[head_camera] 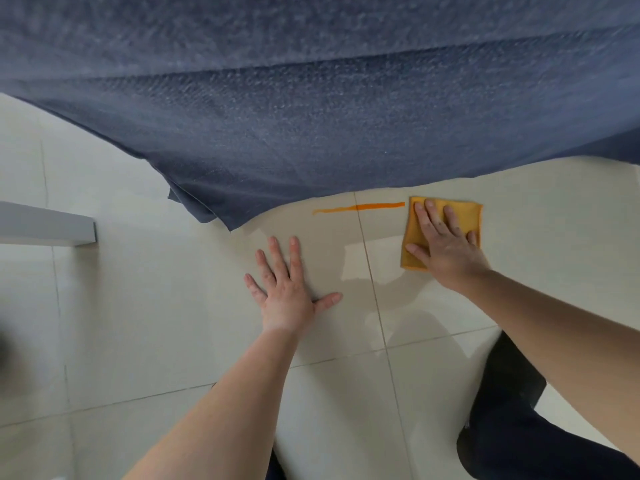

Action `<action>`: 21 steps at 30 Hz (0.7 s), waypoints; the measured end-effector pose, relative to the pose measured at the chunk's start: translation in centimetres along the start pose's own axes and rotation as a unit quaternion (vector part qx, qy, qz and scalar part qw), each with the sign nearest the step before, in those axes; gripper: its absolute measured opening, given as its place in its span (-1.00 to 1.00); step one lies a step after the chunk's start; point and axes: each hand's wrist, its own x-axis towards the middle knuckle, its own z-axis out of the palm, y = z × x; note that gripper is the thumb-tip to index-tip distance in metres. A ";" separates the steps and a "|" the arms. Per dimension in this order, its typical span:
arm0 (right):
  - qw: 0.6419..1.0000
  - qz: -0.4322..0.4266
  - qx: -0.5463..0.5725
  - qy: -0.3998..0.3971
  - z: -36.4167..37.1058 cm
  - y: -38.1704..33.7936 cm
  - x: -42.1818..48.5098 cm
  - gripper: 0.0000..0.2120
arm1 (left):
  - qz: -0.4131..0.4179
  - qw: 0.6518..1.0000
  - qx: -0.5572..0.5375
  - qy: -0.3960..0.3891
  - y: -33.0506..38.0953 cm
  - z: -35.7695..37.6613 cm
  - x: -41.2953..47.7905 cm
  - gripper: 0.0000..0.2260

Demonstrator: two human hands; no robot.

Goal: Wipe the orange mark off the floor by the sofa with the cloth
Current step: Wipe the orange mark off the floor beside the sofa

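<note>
An orange mark point(360, 207), a thin horizontal streak, lies on the pale tiled floor point(173, 323) just in front of the blue sofa point(311, 116). A square orange-yellow cloth point(465, 211) lies flat on the floor, its left edge touching the right end of the mark. My right hand point(443, 244) presses flat on the cloth with fingers spread. My left hand point(287, 285) rests flat on the bare floor below the left part of the mark, fingers spread, holding nothing.
The sofa's blue cover hangs down to the floor across the top. A grey ledge or furniture edge point(48, 225) juts in at the left. My dark-trousered knee point(512, 410) is on the floor at lower right.
</note>
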 end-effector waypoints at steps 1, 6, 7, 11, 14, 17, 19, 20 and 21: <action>1.000 0.007 0.009 0.001 -0.4 0.2 0.4 -0.24 | 0.001 1.000 0.000 0.001 0.0 0.1 0.0 0.22; 0.996 0.061 0.059 0.005 -2.9 -2.2 3.4 -0.26 | 0.004 1.000 -0.006 0.011 -0.1 0.4 0.0 0.22; 0.997 0.059 0.057 0.002 -2.9 -2.7 3.6 -0.27 | 0.004 1.000 -0.006 0.011 -0.1 0.4 0.0 0.22; 1.000 0.010 0.027 0.000 -1.4 -2.7 1.9 -0.28 | 0.001 1.000 -0.003 0.007 0.0 0.2 0.1 0.22; 1.000 -0.012 -0.008 0.003 -0.3 -0.9 0.6 -0.26 | -0.001 1.000 0.002 0.008 0.0 0.3 0.1 0.22; 1.000 0.005 0.016 0.005 -1.1 0.0 1.5 -0.25 | 0.000 1.000 0.001 0.008 -0.1 0.4 0.1 0.22; 0.998 0.036 0.049 0.007 -2.1 -0.8 2.8 -0.25 | 0.002 1.000 -0.003 0.011 -0.1 0.4 0.1 0.22; 0.997 0.048 0.058 0.007 -2.5 -1.4 3.3 -0.26 | 0.003 1.000 -0.003 0.011 -0.1 0.4 0.1 0.22; 0.997 0.055 0.061 0.006 -2.8 -2.1 3.7 -0.26 | 0.003 1.000 -0.003 0.010 -0.1 0.4 0.1 0.22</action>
